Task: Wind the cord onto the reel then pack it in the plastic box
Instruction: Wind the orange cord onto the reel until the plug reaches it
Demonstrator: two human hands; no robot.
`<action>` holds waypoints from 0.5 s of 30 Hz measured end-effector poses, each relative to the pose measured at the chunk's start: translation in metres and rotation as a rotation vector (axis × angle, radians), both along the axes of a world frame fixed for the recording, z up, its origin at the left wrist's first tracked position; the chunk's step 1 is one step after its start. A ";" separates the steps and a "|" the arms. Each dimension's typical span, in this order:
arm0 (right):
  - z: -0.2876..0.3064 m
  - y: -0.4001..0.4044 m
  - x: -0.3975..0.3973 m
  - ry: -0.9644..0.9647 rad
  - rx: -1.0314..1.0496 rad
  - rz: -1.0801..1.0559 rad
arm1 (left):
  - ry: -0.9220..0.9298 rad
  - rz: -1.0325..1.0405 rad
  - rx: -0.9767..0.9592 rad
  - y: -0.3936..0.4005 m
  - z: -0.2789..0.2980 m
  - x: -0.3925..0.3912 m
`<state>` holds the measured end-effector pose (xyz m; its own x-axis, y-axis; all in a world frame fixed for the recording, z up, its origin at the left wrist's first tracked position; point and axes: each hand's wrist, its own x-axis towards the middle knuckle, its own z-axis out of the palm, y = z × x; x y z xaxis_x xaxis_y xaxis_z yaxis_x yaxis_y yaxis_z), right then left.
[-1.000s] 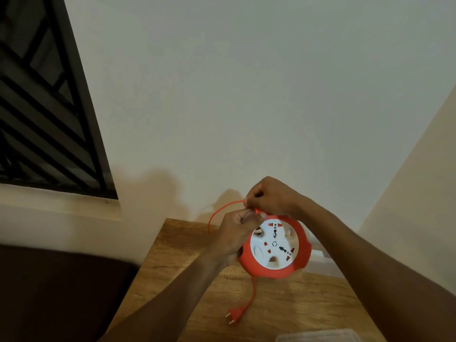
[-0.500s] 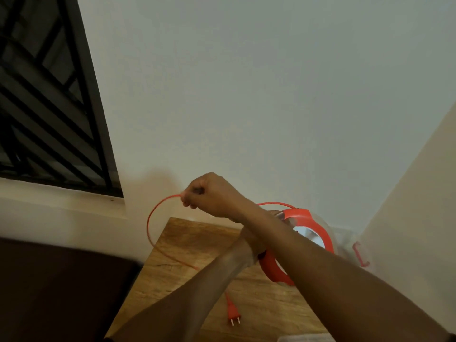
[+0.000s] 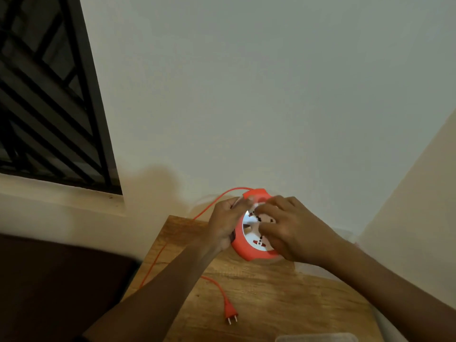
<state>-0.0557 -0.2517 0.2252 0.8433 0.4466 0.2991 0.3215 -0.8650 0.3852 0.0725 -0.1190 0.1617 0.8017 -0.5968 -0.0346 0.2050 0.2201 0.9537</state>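
Reel (image 3: pixel 249 250) near the far edge of the wooden surface (image 3: pixel 271 299), tilted with its white socket face (image 3: pixel 250 227) up toward the camera, orange rim around it, caught between both hands. Left hand (image 3: pixel 225 224) clasped on the reel's left side, fingers curled over the rim, palm against the orange housing. Right hand (image 3: pixel 290 233) laid across the socket face from the right, fingers (image 3: pixel 266 211) spread and bent, tips pressing on the white disc (whether gripping or only steadying, cannot tell; that part blurred). Cord (image 3: pixel 158 261) mostly unwound: leaving the reel's top edge near the left hand's fingers, arching out to the left beyond the far left corner of the surface, dropping down along the left edge, passing under the left forearm. Further stretch of the cord curving across the middle of the surface, ending in the orange two-pin plug (image 3: pixel 230 313), flat on the wood toward the near edge, pins pointing at the camera, well apart from both hands. Corner of a clear plastic box (image 3: pixel 315 338) just visible at the near right edge of the surface, below the right forearm, apart from the reel. Pale wall behind, barred window (image 3: pixel 49 95) at upper left.
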 end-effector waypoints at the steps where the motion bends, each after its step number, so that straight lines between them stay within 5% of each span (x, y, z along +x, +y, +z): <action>1: -0.004 -0.005 -0.006 0.083 -0.081 -0.026 | 0.014 0.002 0.001 0.000 -0.001 0.002; 3: -0.008 -0.010 -0.012 0.183 -0.154 -0.110 | 0.025 -0.018 0.005 -0.001 -0.001 0.005; 15: 0.006 0.011 -0.010 0.090 -0.246 -0.295 | -0.039 -0.100 -0.004 -0.007 0.006 0.003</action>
